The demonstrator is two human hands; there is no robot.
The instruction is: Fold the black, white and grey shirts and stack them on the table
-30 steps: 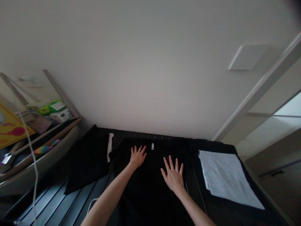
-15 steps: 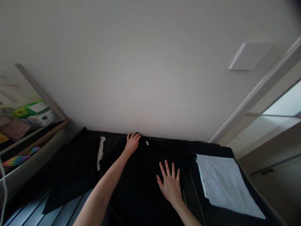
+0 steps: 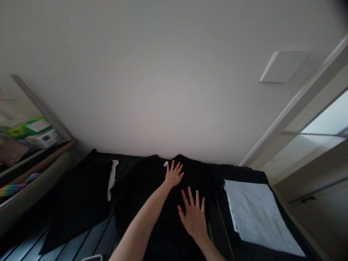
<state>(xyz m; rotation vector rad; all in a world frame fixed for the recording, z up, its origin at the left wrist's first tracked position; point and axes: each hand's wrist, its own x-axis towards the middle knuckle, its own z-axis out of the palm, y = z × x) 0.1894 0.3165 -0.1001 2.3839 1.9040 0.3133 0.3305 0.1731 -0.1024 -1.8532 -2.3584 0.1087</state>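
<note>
Two bare hands lay flat on a black garment (image 3: 165, 221), whose long axis ran near to far beneath them. The left hand (image 3: 174, 174) was the farther, its fingers (image 3: 178, 166) spread wide just beside a small white tag (image 3: 165, 164) at the garment's far edge. The right hand (image 3: 193, 217) was nearer, its fingers also splayed wide, and neither hand held any cloth. Left of the garment lay a second black garment (image 3: 78, 206) with a white strip (image 3: 112, 180); to the right, a pale grey cloth (image 3: 258, 217) rested on dark fabric (image 3: 244, 174). Dark slats (image 3: 89, 235) showed at near left, and a white wall (image 3: 163, 90) rose beyond the far edge.
</note>
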